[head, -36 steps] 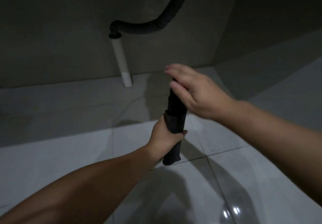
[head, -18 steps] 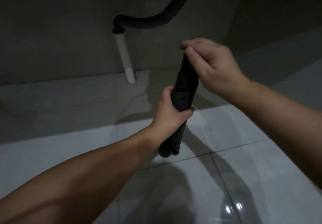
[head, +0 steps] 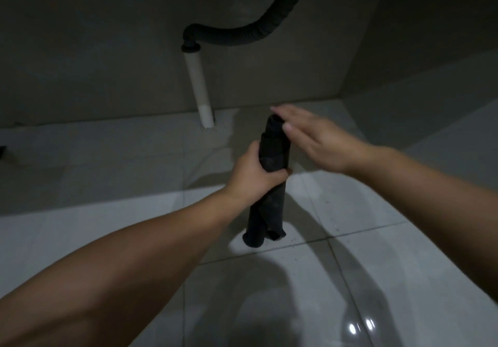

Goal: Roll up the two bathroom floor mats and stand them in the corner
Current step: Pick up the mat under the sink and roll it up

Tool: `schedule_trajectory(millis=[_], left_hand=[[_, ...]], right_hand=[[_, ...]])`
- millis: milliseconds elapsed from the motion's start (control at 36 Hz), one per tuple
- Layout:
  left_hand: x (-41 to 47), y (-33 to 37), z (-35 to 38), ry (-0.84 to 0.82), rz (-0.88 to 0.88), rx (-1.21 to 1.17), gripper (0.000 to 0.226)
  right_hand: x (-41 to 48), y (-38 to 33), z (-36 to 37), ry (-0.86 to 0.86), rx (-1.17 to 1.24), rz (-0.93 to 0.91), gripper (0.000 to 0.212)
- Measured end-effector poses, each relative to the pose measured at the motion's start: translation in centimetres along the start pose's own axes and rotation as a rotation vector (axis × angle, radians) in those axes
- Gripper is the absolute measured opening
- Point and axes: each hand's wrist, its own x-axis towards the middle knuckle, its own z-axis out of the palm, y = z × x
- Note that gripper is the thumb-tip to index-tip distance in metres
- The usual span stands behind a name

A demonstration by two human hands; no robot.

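Observation:
A dark rolled-up floor mat stands nearly upright, its lower end just above or on the pale floor tiles. My left hand is wrapped around its middle. Flat and blurred, my right hand lies with fingers extended against the roll's top end, not gripping it. The roll's bottom edge flares loose. Only one mat is in view.
A white drain pipe rises from the floor at the back wall and joins a black corrugated hose under a counter. The wall corner lies to the right behind the roll. A dark object sits at the far left edge.
My right hand let go of its pinch on the roll's top and now lies flat against it. The roll has come lower and stands more upright, still in my left hand.

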Motion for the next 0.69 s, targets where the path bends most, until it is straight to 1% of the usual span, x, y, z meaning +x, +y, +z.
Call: schedule_trajectory(millis=[56, 111, 167, 195, 250, 306, 334, 361, 389, 445, 528, 556, 584, 611, 639, 667, 695], left_hand=[[0.4, 0.5, 0.0, 0.012, 0.005, -0.028, 0.060], [0.2, 0.2, 0.2, -0.037, -0.007, -0.009, 0.060], [-0.1, -0.5, 0.3, -0.084, -0.017, 0.036, 0.061], [-0.1, -0.6, 0.1, -0.078, -0.018, 0.037, 0.061], [0.5, -0.1, -0.4, -0.023, -0.020, 0.000, 0.059], [1.4, 1.1, -1.2, 0.035, -0.014, -0.017, 0.059], [1.7, 1.6, -1.6, 0.059, -0.004, -0.013, 0.060], [2.0, 2.0, -1.9, 0.084, 0.009, -0.006, 0.061], [2.2, 2.4, -2.2, 0.111, 0.020, 0.003, 0.060], [2.2, 2.7, -2.6, 0.150, 0.034, 0.024, 0.058], [2.1, 2.8, -3.0, 0.139, 0.049, 0.048, 0.060], [2.1, 2.9, -3.2, 0.133, 0.061, 0.073, 0.061], [2.1, 3.0, -3.5, 0.129, 0.080, 0.118, 0.062], [2.1, 3.2, -3.8, 0.123, 0.104, 0.181, 0.063], [2.1, 3.3, -4.1, 0.112, 0.132, 0.260, 0.063], [2.1, 3.4, -4.3, 0.090, 0.162, 0.346, 0.064], [2.0, 3.4, -4.3, 0.054, 0.193, 0.432, 0.063]], right_hand=[[0.5, 0.0, -0.4, 0.048, 0.006, 0.011, 0.044], [0.2, 0.0, 0.5, -0.030, -0.020, 0.002, 0.045], [-0.2, 0.2, 1.2, -0.107, -0.029, 0.044, 0.048], [-0.1, 0.2, 1.0, -0.100, -0.011, 0.073, 0.049], [0.4, 0.5, -0.2, -0.004, 0.091, 0.131, 0.051], [0.4, 0.8, -1.1, 0.107, 0.261, 0.181, 0.063], [0.2, 1.0, -1.2, 0.105, 0.307, 0.212, 0.071], [-0.2, 1.2, -1.1, 0.056, 0.291, 0.242, 0.076], [-0.7, 1.5, -0.6, -0.016, 0.239, 0.264, 0.077], [-1.4, 2.1, 0.7, -0.146, 0.208, 0.295, 0.069], [-1.4, 1.8, 2.2, -0.184, 0.390, 0.279, 0.051], [-1.0, 1.4, 2.0, -0.165, 0.438, 0.277, 0.042], [-0.6, 1.1, 1.5, -0.113, 0.486, 0.306, 0.038], [0.0, 0.8, 0.5, -0.039, 0.540, 0.359, 0.045], [0.6, 0.5, -0.8, 0.019, 0.611, 0.433, 0.057], [1.1, 0.4, -2.1, 0.044, 0.662, 0.493, 0.064], [1.5, -0.1, -3.2, 0.040, 0.663, 0.524, 0.067]])
